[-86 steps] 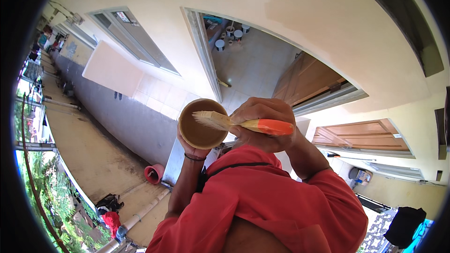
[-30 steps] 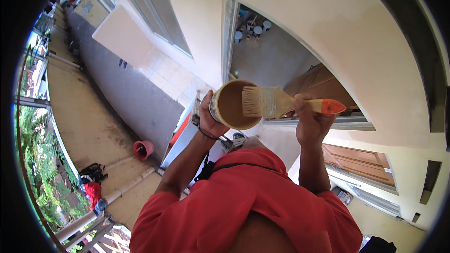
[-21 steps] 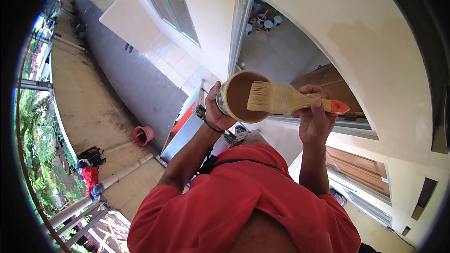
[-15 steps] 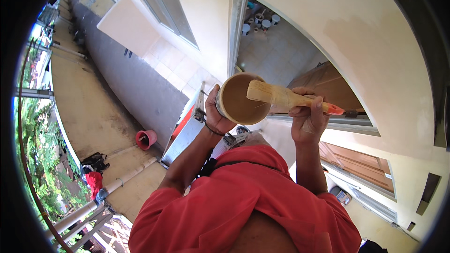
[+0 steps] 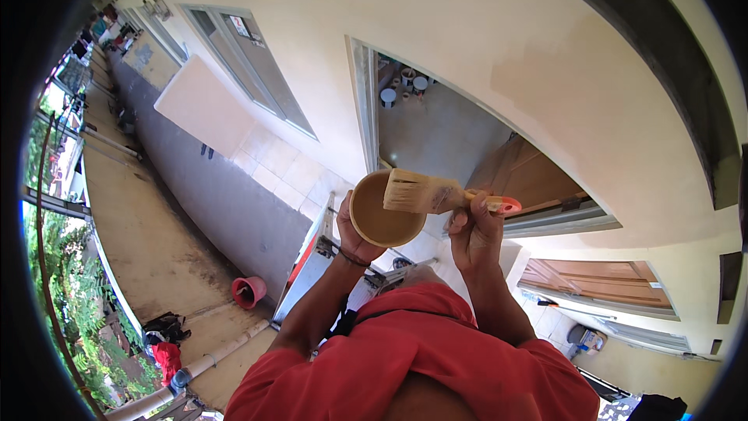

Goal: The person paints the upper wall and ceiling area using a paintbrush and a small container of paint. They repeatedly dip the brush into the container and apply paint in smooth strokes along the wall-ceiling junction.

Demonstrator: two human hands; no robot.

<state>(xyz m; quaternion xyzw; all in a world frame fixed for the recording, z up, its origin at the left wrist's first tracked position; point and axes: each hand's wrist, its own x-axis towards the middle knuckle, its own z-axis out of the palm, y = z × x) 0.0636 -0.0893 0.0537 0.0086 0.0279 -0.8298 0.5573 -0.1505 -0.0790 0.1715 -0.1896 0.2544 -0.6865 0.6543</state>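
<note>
Red cloth: one shirt (image 5: 413, 362), nearest, filling the lower middle of the view.
Forearms: two, rising from the shirt toward the middle.
Wrist band: one dark band (image 5: 352, 258) on the left wrist.
Left hand (image 5: 352, 234): curled round one round tub (image 5: 383, 209) from below and its left side, thumb up along the rim; grip closed on it.
Tub: one, tan inside, mouth tipped toward the camera, held at the centre, just left of the right hand.
Right hand (image 5: 477, 232): fist shut tight round the handle of one paintbrush (image 5: 436, 196).
Paintbrush: one, lying level; pale bristles over the tub's right rim, orange handle end poking out past the fist to the right.
Ladder: one metal frame (image 5: 315, 265) below the hands, only partly seen.
Bucket: one red bucket (image 5: 248, 291) on the ground, well apart to the lower left.
Board: one pale flat panel (image 5: 204, 107) against the grey wall.
Doors: two brown wooden doors (image 5: 538, 179) to the right, one past the brush, one lower.
Pots: several small round pots (image 5: 405, 82) on the floor inside the open doorway, too small to count surely.
Wall: cream plaster (image 5: 483, 39) at the far top.
</note>
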